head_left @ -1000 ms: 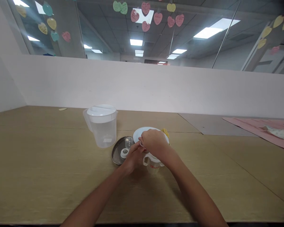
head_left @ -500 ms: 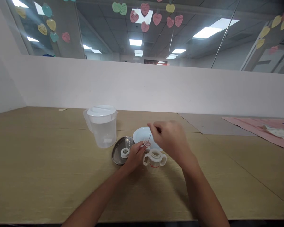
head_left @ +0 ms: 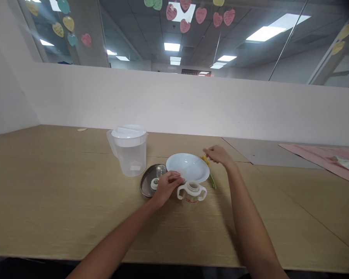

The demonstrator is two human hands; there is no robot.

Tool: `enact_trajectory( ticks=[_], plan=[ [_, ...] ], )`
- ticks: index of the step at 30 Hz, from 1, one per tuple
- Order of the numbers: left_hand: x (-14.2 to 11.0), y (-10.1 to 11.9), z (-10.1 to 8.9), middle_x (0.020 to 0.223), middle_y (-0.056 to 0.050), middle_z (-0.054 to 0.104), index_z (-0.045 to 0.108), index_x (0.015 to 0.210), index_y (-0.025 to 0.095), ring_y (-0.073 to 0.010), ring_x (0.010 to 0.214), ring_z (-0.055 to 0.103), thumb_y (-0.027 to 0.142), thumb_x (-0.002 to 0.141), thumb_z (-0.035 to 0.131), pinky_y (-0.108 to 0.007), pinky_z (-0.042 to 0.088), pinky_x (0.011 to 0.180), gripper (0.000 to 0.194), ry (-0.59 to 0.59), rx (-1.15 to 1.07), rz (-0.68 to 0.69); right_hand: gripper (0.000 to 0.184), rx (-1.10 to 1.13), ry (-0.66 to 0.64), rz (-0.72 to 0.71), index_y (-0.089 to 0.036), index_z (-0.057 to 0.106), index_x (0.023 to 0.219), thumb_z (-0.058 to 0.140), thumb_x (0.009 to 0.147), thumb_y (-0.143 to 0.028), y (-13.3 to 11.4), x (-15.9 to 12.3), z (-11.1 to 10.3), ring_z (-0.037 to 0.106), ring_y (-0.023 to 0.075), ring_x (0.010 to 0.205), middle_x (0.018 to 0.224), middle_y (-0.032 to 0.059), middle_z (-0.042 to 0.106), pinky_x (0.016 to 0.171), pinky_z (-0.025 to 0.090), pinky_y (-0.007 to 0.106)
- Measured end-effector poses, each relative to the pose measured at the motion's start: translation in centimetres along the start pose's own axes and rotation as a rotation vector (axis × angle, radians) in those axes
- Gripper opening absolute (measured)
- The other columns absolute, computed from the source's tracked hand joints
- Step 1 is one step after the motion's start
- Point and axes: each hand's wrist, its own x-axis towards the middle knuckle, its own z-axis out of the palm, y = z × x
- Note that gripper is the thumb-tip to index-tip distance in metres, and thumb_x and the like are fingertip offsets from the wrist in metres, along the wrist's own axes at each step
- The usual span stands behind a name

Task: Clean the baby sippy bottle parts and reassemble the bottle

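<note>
My left hand (head_left: 169, 183) is closed in a pinch at the near left rim of a white bowl (head_left: 197, 170), on a small translucent round silicone piece mostly hidden by the fingers. Past the bowl's far right rim, my right hand (head_left: 217, 154) pinches what looks like a thin rod, only faintly visible against the bowl. Just in front of the bowl stands a clear baby bottle (head_left: 192, 199) with white two-handled collar and no top on it. A round metal tray (head_left: 146, 186) beside my left hand holds a white ring cap (head_left: 154, 183) and a clear dome cover (head_left: 161, 170).
A lidded clear pitcher (head_left: 130, 159) stands behind the tray on the left. Along the bowl's right side lies a brush with a yellow head and green handle (head_left: 212, 181). A pink cloth (head_left: 311, 157) is at far right, and a white wall (head_left: 163, 100) rises behind the table.
My right hand has moved right and away from my left hand, drawing the thin rod out of the round piece. The brush beside the bowl has come into view. The camera has shifted slightly.
</note>
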Motion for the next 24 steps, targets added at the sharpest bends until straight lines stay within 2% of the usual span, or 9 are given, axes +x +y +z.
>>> enact_trajectory(
  ticks=[1, 4, 7, 10, 11, 14, 17, 21, 24],
  plan=[
    [0.0, 0.0, 0.0, 0.075, -0.004, 0.069, 0.063, 0.079, 0.014, -0.0177, 0.075, 0.064, 0.032, 0.061, 0.075, -0.027, 0.049, 0.07, 0.028, -0.003, 0.005, 0.004, 0.041, -0.106, -0.062, 0.035, -0.01, 0.066, 0.069, 0.041, 0.084, -0.04, 0.5, 0.8, 1.0, 0.054, 0.0109, 0.048, 0.057, 0.007, 0.062, 0.05, 0.037, 0.021],
    [0.0, -0.1, 0.1, 0.08, -0.005, 0.069, 0.065, 0.077, 0.014, -0.0181, 0.077, 0.064, 0.031, 0.062, 0.074, -0.027, 0.049, 0.071, 0.025, -0.004, 0.032, 0.042, 0.037, -0.172, -0.083, 0.081, -0.008, 0.068, 0.076, 0.047, 0.082, -0.038, 1.1, 1.4, 2.8, 0.061, 0.0159, 0.056, 0.064, 0.0123, 0.065, 0.053, 0.04, 0.023],
    [0.0, 0.1, 0.2, 0.082, -0.005, 0.069, 0.068, 0.078, 0.014, -0.0178, 0.078, 0.063, 0.032, 0.062, 0.073, -0.027, 0.049, 0.071, 0.025, 0.039, 0.051, 0.086, 0.036, -0.192, -0.078, 0.099, -0.005, 0.067, 0.085, 0.049, 0.082, -0.036, 0.8, 1.0, 2.9, 0.063, 0.0188, 0.061, 0.065, 0.015, 0.066, 0.057, 0.043, 0.025],
    [-0.1, 0.5, 0.3, 0.079, -0.005, 0.069, 0.069, 0.077, 0.014, -0.0164, 0.073, 0.061, 0.035, 0.063, 0.072, -0.026, 0.048, 0.068, 0.026, 0.071, 0.042, 0.082, 0.032, -0.171, -0.141, 0.047, -0.007, 0.066, 0.095, 0.055, 0.079, -0.031, -0.5, 0.1, 2.2, 0.061, 0.0156, 0.055, 0.064, 0.0115, 0.066, 0.055, 0.044, 0.024],
    [-0.2, 0.6, 0.4, 0.077, -0.005, 0.068, 0.069, 0.076, 0.013, -0.0157, 0.071, 0.06, 0.036, 0.063, 0.072, -0.025, 0.048, 0.066, 0.026, 0.074, 0.039, 0.07, 0.031, -0.129, -0.207, -0.01, -0.009, 0.065, 0.098, 0.058, 0.077, -0.031, -1.2, -0.3, 1.9, 0.058, 0.0129, 0.05, 0.063, 0.0081, 0.065, 0.052, 0.044, 0.022],
    [-0.2, 0.9, 0.4, 0.074, -0.005, 0.068, 0.07, 0.074, 0.013, -0.0139, 0.065, 0.058, 0.038, 0.063, 0.071, -0.023, 0.046, 0.06, 0.027, 0.069, 0.025, 0.036, 0.04, 0.177, -0.607, -0.352, -0.016, 0.061, 0.109, 0.063, 0.073, -0.031, -3.7, -1.8, 1.5, 0.053, 0.0082, 0.045, 0.064, 0.001, 0.064, 0.046, 0.044, 0.019],
    [-0.3, 1.1, 0.3, 0.067, -0.004, 0.066, 0.07, 0.07, 0.013, -0.0124, 0.059, 0.056, 0.04, 0.064, 0.07, -0.022, 0.043, 0.054, 0.028, 0.09, 0.036, 0.026, 0.036, 0.342, -0.813, -0.542, -0.016, 0.066, 0.097, 0.067, 0.067, -0.034, -5.8, -2.9, 1.9, 0.053, 0.0073, 0.051, 0.069, -0.0003, 0.063, 0.044, 0.042, 0.017],
    [-0.3, 1.3, 0.0, 0.054, 0.0, 0.059, 0.07, 0.065, 0.014, -0.0087, 0.048, 0.047, 0.041, 0.065, 0.069, -0.02, 0.036, 0.045, 0.027, 0.206, 0.144, 0.015, 0.032, 0.411, -0.744, -0.556, -0.014, 0.069, 0.091, 0.067, 0.067, -0.034, -6.5, -2.7, 3.2, 0.046, 0.0054, 0.052, 0.066, -0.0015, 0.061, 0.043, 0.038, 0.015],
    [-0.3, 1.5, -0.2, 0.05, 0.002, 0.057, 0.072, 0.07, 0.015, -0.0092, 0.046, 0.046, 0.042, 0.066, 0.068, -0.02, 0.034, 0.044, 0.027, 0.243, 0.26, 0.037, 0.031, 0.465, -0.726, -0.508, -0.013, 0.07, 0.088, 0.065, 0.068, -0.036, -5.8, -2.0, 3.9, 0.051, 0.0072, 0.058, 0.071, 0.0012, 0.063, 0.045, 0.039, 0.015]
  ],
)
